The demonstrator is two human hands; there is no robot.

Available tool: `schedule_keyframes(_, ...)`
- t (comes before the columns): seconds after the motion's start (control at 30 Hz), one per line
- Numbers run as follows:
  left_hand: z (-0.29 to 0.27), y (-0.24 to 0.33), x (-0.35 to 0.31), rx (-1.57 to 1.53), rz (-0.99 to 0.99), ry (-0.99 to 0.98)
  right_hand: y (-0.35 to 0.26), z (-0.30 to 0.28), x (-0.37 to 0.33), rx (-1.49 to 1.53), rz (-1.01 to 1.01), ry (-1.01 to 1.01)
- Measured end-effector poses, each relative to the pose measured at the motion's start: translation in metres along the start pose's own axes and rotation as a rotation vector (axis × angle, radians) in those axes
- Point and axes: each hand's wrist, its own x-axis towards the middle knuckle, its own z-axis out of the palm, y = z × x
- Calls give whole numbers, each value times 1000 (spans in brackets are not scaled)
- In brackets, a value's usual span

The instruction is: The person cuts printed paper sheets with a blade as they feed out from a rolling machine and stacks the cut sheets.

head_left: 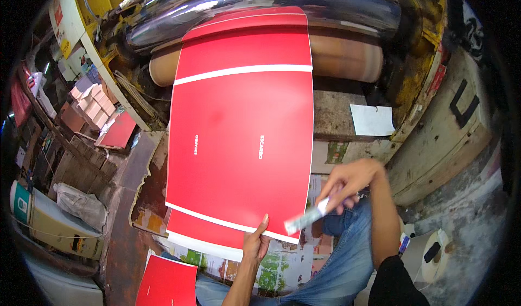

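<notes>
A large red printed sheet (233, 110) with white borders hangs from a shiny metal roller (347, 7) down toward my lap. My left hand (255, 245) pinches its lower edge, thumb on top and fingers underneath. Beneath that edge shows the end of another red sheet (190, 231). To the right of the sheet's lower corner, my right hand (347, 185) is closed around a flat, light-coloured, blade-like tool (306, 219). The tool is smeared by motion, so its exact kind is unclear. Its tip overlaps the corner in view; whether they touch cannot be told.
A tan roller (347, 59) lies under the metal one, inside a yellow machine frame (420, 72). More red sheets (168, 281) lie at lower left. A white paper (372, 120) rests on the ledge at right. Stacked pink blocks (96, 106) stand at far left.
</notes>
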Motion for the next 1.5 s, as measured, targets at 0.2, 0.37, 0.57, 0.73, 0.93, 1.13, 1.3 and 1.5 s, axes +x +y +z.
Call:
schedule_keyframes(0.2,-23,12,-1,33,-111,13,14,-66,51,243,-398,1341)
schedule_keyframes(0.37,-19,16,-42,35,-84,121,41,-109,96,220,-283,1381)
schedule_keyframes(0.57,-50,18,-69,38,-105,115,80,-79,113,187,-240,1338)
schedule_keyframes(0.73,-70,13,-93,28,-52,165,69,-68,115,177,-263,1529)
schedule_keyframes(0.93,-93,-2,-116,37,-19,292,44,-75,124,304,-251,1328)
schedule_keyframes(1.13,-152,32,-163,271,-148,335,83,-79,125,321,-116,1166)
schedule_keyframes(1.3,-186,40,-192,259,-115,480,74,-66,135,266,-56,1092)
schedule_keyframes(1.5,-225,-1,-100,161,77,519,49,-35,113,221,41,1050)
